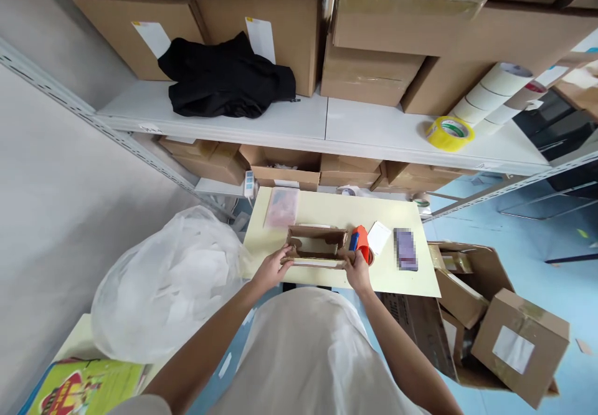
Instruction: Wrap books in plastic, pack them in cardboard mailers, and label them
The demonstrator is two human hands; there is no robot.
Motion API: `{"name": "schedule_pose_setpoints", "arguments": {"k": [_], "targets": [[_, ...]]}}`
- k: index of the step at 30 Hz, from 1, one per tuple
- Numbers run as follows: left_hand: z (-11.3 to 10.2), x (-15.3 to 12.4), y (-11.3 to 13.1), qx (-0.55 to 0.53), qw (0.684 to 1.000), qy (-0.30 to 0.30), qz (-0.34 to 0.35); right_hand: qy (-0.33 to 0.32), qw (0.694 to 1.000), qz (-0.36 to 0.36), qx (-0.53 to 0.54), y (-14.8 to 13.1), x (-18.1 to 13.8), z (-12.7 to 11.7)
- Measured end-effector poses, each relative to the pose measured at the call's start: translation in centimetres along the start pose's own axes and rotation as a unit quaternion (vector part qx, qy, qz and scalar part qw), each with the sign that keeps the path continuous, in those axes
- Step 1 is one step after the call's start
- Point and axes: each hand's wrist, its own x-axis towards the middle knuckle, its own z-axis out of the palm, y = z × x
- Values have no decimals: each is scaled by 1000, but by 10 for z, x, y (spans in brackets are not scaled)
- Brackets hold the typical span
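Note:
A small cardboard box (309, 255) stands with its top open at the near middle of the pale yellow table (397, 209). My left hand (272, 270) grips its left end, thumb and fingers on the wall. At the right end, my right hand (358, 273) is closed on the box's near corner. An orange and blue tape dispenser (360, 239) lies just beyond my right hand, close against the box. Beside it are a white card (379, 238) and a blurred-out purple rectangular item (405, 250). A pinkish clear packet (282, 207) rests at the table's far left.
A large white plastic bag (170, 284) bulges on the left. To the right, a big carton (499, 265) holds several boxes. Ahead, a metal shelf (369, 119) carries cartons, a black garment (228, 78) and yellow tape (449, 133).

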Motion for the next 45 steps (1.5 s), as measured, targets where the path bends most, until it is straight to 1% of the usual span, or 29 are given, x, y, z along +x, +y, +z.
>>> {"name": "schedule_pose_setpoints", "arguments": {"k": [3,6,8,9,12,15,18,20,24,27,30,32,34,36,38,40,43,45], "targets": [[5,-3,0,-17,1000,17,-4,-41,998,-44,18,13,-4,-2],[6,1,2,-48,998,40,-24,-111,986,-115,39,20,-6,-11],[4,4,3,-63,997,46,-27,-157,972,-173,7,22,-4,-17],[3,5,3,-65,997,41,-18,-177,963,-201,-20,22,-3,-20],[0,4,0,-50,998,-5,33,-215,934,-253,-128,19,5,-27],[-2,2,-4,-24,996,-52,70,-227,893,-289,-259,11,13,-29],[-4,2,-7,-5,993,-70,90,-236,843,-322,-361,1,17,-28],[-5,4,-8,-2,991,-78,105,-236,820,-332,-402,-3,18,-25],[-4,5,-10,-7,987,-98,129,-232,792,-328,-459,-7,17,-17],[-1,3,-12,-20,988,-86,126,-226,770,-333,-495,-9,19,-11],[1,2,-13,-28,990,-69,122,-238,743,-371,-504,-13,25,-12],[1,3,-13,-39,989,-61,126,-260,732,-405,-482,-16,31,-18],[1,3,-11,-60,989,-45,131,-276,735,-426,-449,-18,36,-25],[1,2,-10,-79,989,-12,127,-275,752,-426,-422,-18,36,-31],[2,1,-10,-86,989,30,116,-264,773,-409,-407,-17,32,-34],[5,-1,-11,-82,989,74,98,-255,792,-389,-395,-17,29,-32],[11,-1,-14,-59,986,148,54,-255,813,-358,-382,-20,30,-23],[12,1,-15,-42,984,173,27,-253,829,-326,-378,-20,35,-15]]}}
